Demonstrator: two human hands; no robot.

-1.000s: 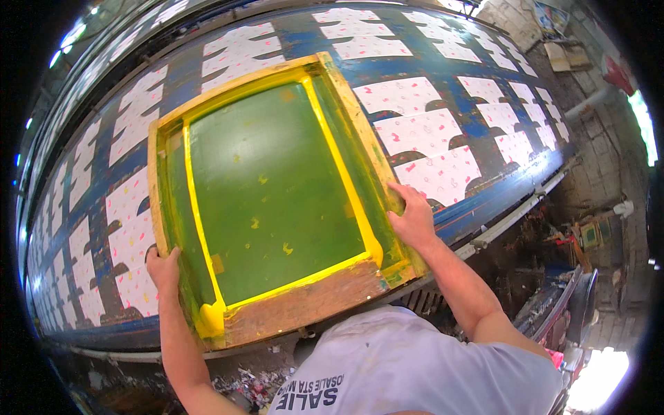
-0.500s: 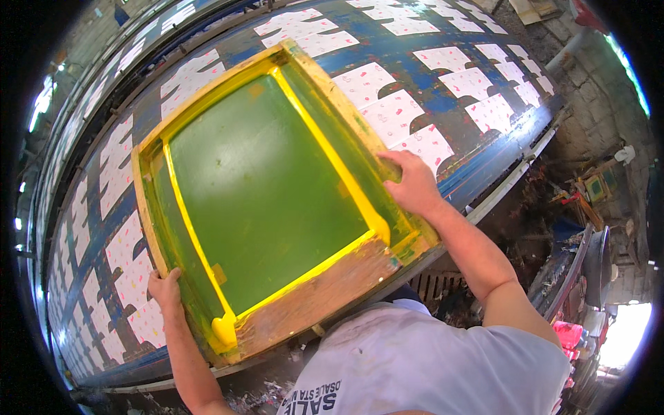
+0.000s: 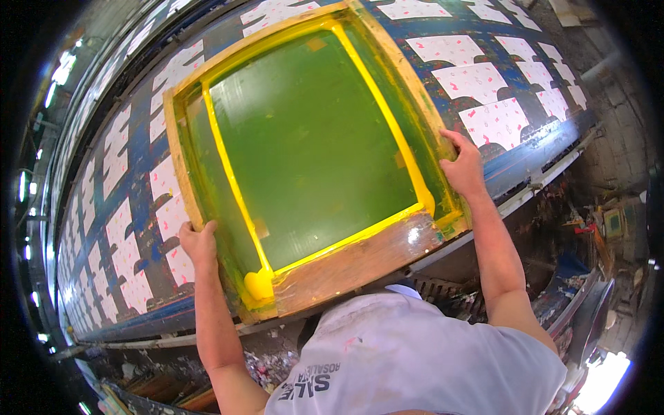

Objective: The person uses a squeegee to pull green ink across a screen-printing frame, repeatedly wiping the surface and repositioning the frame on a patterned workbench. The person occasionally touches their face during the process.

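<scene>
I hold a wooden screen-printing frame [image 3: 297,152] with green mesh, yellow ink strips along its sides and bottom, and a brown board along its near edge. My left hand [image 3: 200,238] grips its left rail near the lower corner. My right hand [image 3: 462,166] grips the right rail, somewhat higher up. The frame lies over or just above a long blue printing table [image 3: 515,162]; its exact contact is hidden. White cut pieces [image 3: 490,121] with small pink motifs lie in rows around the frame.
A metal rail [image 3: 553,173] runs along the table's near edge. Below it are clutter and scraps [image 3: 263,366], with boards and a small green screen [image 3: 613,223] at the right. Another long table with white pieces runs along the far side, at upper left.
The frame, with both hands still on it, has shifted rightward and upward in the view. The background has also shifted as my head moved.
</scene>
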